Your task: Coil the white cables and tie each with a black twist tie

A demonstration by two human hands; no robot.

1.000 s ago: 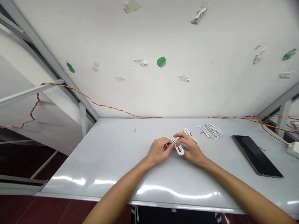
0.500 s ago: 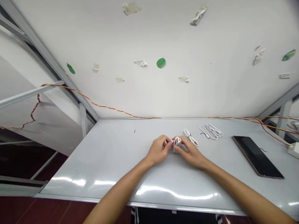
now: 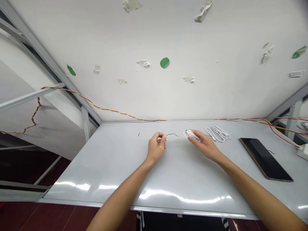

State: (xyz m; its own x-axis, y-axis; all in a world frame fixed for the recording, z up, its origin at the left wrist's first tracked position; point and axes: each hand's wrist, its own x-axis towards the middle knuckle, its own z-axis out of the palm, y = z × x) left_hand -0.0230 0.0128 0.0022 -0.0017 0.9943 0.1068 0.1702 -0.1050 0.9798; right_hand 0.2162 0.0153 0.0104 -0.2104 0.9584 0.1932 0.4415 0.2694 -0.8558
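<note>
My left hand (image 3: 157, 146) pinches one end of a thin black tie (image 3: 172, 134), whose free end points right over the grey table (image 3: 115, 166). To its right, my right hand (image 3: 202, 143) is closed on a white coiled cable (image 3: 192, 134), its fingers partly hiding the coil. Just beyond that hand lies another white cable (image 3: 220, 133) in loose loops, with a dark tie by its plug. The second cable bundle seen earlier is hidden or merged with what is at the right hand; I cannot tell which.
A black phone or tablet (image 3: 266, 159) lies at the right, with a thin dark tie (image 3: 271, 151) beside it. A small black scrap (image 3: 139, 134) sits at the back left. Red and yellow twisted wires (image 3: 115, 111) run along the wall towards a white power strip (image 3: 303, 152).
My hands have moved apart, the left one leftward with a black tie now showing in its pinch, the right one rightward with the white cable.
</note>
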